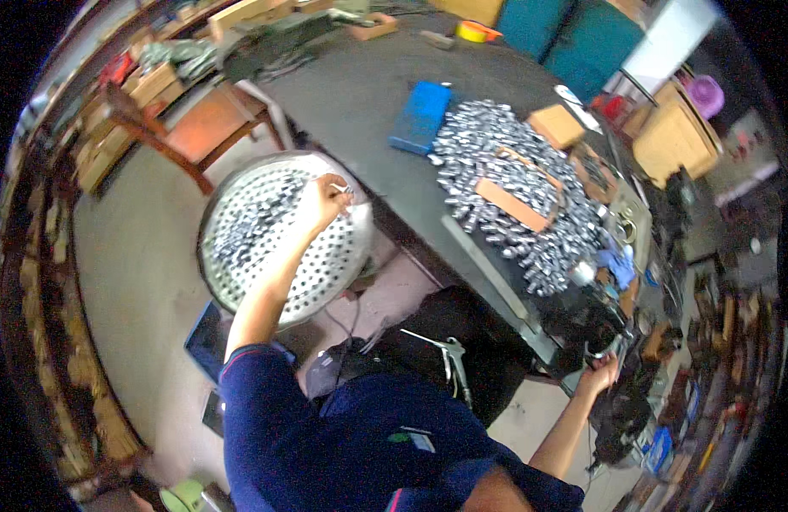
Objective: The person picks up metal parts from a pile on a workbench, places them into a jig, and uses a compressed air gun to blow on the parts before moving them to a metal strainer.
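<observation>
My left hand [326, 203] is over the right side of a round, perforated metal tray [333, 271]. Its fingers are pinched together, with a bit of a small silver metal part [348, 193] showing at the tips. Many similar small metal parts [256, 224] lie heaped on the tray's left half. Far to the right, my right hand [600, 373] is closed beside dark metal equipment [611, 328] at the table's edge. What its fingers grip is too small and blurred to make out.
A big pile of silver metal parts [475, 136] covers the right of the dark table [351, 94], with an orange-brown block [512, 205] on it. Beside the pile are a blue box [420, 117] and a cardboard box [556, 126]. A wooden chair [211, 132] stands beyond the tray.
</observation>
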The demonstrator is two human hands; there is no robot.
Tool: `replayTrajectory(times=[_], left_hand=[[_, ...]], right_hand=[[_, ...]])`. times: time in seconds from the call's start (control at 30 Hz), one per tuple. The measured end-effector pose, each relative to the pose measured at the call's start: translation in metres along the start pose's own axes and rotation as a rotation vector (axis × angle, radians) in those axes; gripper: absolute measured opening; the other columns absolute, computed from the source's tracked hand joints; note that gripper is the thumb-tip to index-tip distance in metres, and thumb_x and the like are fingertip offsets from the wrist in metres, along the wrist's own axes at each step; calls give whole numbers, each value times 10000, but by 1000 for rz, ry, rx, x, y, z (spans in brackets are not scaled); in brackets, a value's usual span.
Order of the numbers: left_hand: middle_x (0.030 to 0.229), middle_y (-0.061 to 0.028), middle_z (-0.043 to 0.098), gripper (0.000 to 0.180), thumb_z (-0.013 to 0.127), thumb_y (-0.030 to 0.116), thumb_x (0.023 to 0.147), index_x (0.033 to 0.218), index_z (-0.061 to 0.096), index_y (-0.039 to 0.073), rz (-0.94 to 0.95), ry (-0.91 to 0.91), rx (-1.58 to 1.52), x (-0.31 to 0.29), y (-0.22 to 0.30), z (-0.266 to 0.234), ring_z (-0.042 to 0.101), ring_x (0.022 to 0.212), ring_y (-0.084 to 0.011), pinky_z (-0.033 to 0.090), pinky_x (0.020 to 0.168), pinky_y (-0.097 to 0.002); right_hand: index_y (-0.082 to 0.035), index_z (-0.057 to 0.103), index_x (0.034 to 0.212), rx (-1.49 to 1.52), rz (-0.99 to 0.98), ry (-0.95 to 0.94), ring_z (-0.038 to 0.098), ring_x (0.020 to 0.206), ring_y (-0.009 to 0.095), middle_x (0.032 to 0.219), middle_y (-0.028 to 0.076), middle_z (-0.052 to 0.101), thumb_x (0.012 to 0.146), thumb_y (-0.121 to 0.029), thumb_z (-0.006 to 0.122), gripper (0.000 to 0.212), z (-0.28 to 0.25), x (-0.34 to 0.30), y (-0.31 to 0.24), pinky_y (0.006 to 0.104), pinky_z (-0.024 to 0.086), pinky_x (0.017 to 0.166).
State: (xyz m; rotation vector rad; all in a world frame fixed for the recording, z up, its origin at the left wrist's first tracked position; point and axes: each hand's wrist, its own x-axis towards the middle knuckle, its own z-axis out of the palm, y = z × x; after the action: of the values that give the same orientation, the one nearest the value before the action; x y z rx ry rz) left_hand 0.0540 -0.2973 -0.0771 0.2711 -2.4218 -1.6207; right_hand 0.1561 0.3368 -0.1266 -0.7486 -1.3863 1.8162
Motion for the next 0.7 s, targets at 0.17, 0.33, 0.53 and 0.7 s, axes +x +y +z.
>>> replayTrajectory(times=[0.17,0.33,0.53,0.7], left_hand=[[677,-84,560,111,556,28,767,833,543,-59,-12,-406,-533,-21,81,76,524,512,-119,457,483,-234],[701,-85,585,114,541,13,770,860,557,-55,183,-739,-619,-31,152,187,570,582,-124,464,540,-228],[714,-88,595,119,543,-8,755,859,560,-63,142,-814,-683,-34,177,252,583,618,-137,468,605,-241],[713,-97,595,110,547,-23,743,842,566,-68,199,-869,-646,-28,173,251,584,608,-143,470,581,-240]], right_hand=[[-23,553,853,47,1,-50,412,512,79,618,-10,464,819,-202,481,196,38,-26,-16,206,330,432],[2,539,778,130,32,-24,351,462,58,550,-22,405,804,-160,484,173,29,-14,-14,187,269,401],[10,537,769,131,39,-11,317,438,59,538,-24,390,784,-141,482,162,29,-24,-22,196,249,399],[12,528,746,159,14,-19,319,446,63,526,-23,377,770,-129,483,149,31,-30,-25,198,253,398]])
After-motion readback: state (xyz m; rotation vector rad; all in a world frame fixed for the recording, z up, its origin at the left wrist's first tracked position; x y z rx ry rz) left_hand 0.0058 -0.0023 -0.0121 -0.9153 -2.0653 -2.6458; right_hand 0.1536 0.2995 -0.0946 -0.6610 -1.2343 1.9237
